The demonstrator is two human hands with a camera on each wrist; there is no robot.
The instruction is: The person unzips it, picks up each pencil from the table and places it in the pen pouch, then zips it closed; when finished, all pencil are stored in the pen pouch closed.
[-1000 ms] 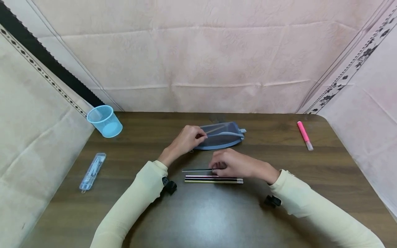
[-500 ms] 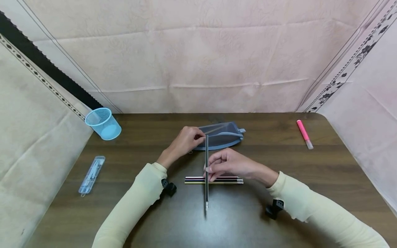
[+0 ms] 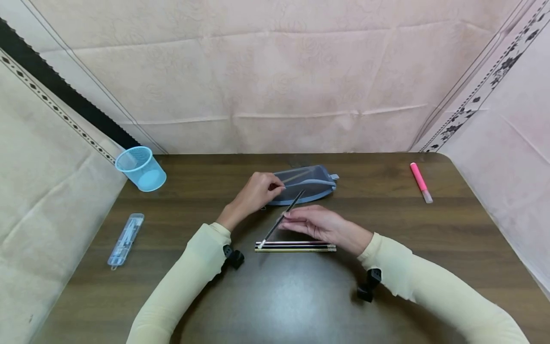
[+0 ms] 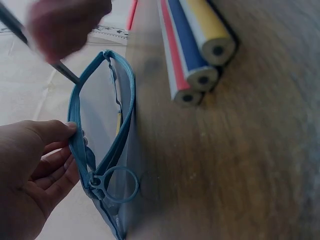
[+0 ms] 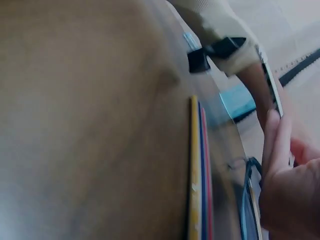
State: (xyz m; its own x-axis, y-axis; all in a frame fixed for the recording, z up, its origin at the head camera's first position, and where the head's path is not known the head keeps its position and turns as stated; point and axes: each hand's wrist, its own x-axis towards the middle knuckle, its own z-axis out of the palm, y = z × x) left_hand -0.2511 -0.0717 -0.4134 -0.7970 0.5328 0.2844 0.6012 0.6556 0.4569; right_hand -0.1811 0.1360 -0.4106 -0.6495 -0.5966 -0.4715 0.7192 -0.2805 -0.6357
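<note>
In the head view my left hand (image 3: pixel 257 193) pinches the near edge of a blue see-through pencil case (image 3: pixel 320 184). The left wrist view shows the thumb on its blue zip rim (image 4: pixel 74 107), the mouth gaping, with a thin yellow length (image 4: pixel 119 122) inside. My right hand (image 3: pixel 322 223) holds a dark pencil (image 3: pixel 274 229) between thumb and fingers, slanted, its white end at lower left. The pencil's far end overlaps the case's mouth. Below the right hand, striped pencils (image 3: pixel 296 246) in yellow, blue and red lie side by side on the table.
A light blue mesh cup (image 3: pixel 143 172) stands at the table's back left corner. Nearer on the left lies a flat clear blue case (image 3: pixel 126 241). A pink marker (image 3: pixel 421 182) lies at the back right. Cloth walls (image 3: pixel 275 86) rise behind and beside the table.
My right hand has lifted the dark pencil from beside the others and swung it round, so its far end now slants toward the pencil case. My left hand has stayed at the case.
</note>
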